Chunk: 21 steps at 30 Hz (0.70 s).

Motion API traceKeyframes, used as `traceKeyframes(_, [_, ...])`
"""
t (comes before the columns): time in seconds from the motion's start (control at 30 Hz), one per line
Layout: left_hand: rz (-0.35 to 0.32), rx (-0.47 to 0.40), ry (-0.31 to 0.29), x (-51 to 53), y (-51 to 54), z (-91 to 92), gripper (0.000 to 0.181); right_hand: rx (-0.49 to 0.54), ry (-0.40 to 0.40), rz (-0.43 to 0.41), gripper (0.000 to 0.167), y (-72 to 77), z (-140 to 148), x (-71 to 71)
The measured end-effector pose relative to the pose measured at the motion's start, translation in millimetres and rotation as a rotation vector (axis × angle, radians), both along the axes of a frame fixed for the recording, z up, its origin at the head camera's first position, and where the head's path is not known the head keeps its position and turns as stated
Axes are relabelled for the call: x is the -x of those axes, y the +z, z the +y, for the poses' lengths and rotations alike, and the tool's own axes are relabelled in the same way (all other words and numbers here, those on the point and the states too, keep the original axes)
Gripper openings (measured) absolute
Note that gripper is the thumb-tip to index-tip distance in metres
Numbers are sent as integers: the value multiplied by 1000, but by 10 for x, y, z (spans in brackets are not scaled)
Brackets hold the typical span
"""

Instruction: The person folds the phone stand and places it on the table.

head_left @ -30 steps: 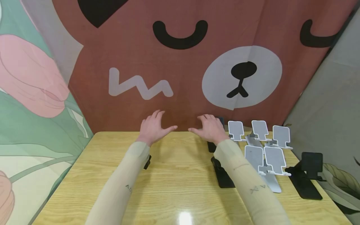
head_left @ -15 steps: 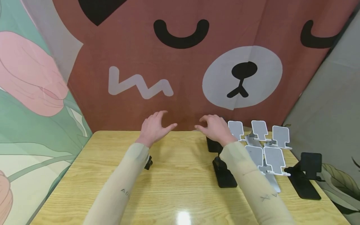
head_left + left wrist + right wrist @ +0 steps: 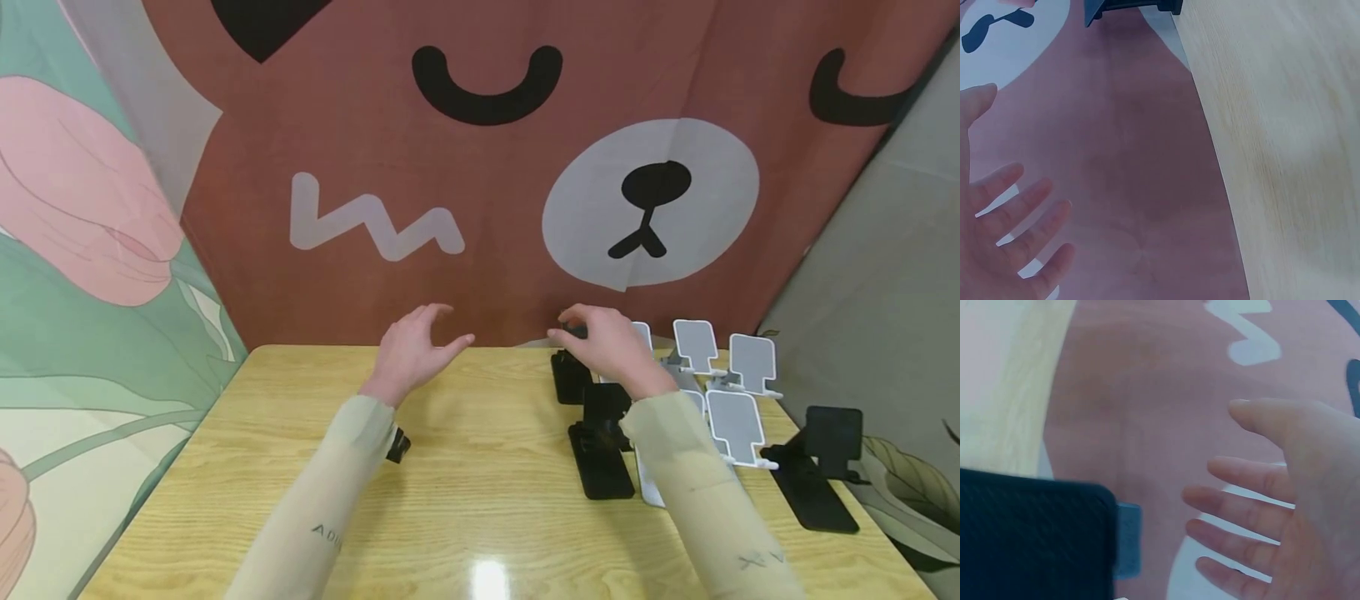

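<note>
My left hand [image 3: 408, 350] hovers over the back of the table, its thumb and fingers spread apart with nothing between them, as the left wrist view also shows. My right hand [image 3: 611, 346] is raised at the back right, fingers apart and holding nothing. Just behind its fingers is the top of a black phone stand [image 3: 568, 379], partly hidden by the hand. Nearer me, below the right hand, another black phone stand [image 3: 602, 462] stands on the table. In the right wrist view a dark stand plate [image 3: 1035, 531] appears left of the fingers, apart from them.
Several white-rimmed grey phone stands [image 3: 735, 425] are grouped at the right, partly behind the right sleeve. A black stand [image 3: 831, 442] stands at the table's right edge. A small black object [image 3: 399, 447] shows beside the left cuff. A printed cloth [image 3: 495, 192] hangs behind the wooden table [image 3: 480, 500].
My right hand has moved rightward, uncovering more of the black phone stands and covering some grey ones. The left hand has barely moved.
</note>
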<state>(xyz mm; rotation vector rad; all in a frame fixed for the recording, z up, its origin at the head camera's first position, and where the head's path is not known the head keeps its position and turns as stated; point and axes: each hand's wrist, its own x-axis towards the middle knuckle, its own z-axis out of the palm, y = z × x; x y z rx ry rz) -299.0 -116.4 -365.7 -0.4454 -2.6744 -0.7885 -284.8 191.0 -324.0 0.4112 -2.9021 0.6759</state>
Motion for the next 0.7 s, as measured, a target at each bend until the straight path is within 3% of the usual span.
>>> traceKeyframes(0.3, [10,-61,-52,-152,-75,56,63,45,-15,-60,50,165,289,-250])
traceKeyframes(0.53, [57,-82,-100,-292,-174,124,58,43,-3,-78,49,143,433,-386])
traceKeyframes(0.7, [70,-71,-146,-408,-292,227,55,17,24,-68,40,51,448,-461])
